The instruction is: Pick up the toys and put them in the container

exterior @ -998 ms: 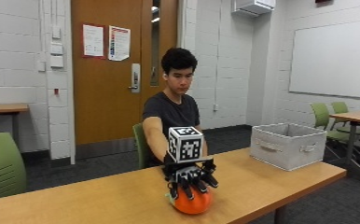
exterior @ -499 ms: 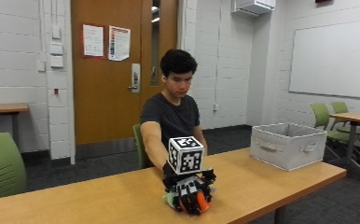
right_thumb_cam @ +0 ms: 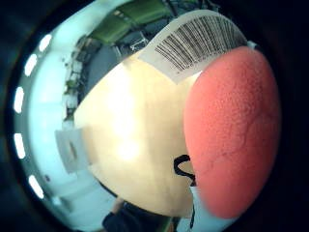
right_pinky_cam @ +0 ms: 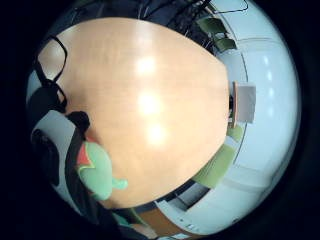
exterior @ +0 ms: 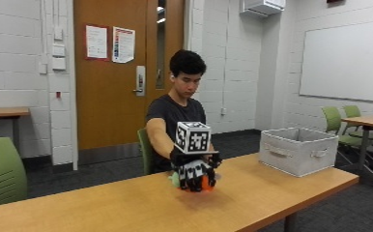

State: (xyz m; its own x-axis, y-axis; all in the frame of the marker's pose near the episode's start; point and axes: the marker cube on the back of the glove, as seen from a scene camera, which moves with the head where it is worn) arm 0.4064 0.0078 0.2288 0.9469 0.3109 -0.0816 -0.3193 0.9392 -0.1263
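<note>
A classroom or meeting room in an institutional building: painted cinder-block walls [exterior: 19, 72], a wooden door [exterior: 125, 72] with a narrow window and notices taped beside it, and a whiteboard [exterior: 347, 60] mounted on the far wall. Long wood-topped surfaces [exterior: 109, 208] stand on dark carpet, paired with green chairs [exterior: 0, 171]. A wall-mounted unit [exterior: 262, 7] hangs near the ceiling in the corner.

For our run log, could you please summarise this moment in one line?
right hand: grips orange toy, lifted | container: on table, apart | phase: carrying
</note>
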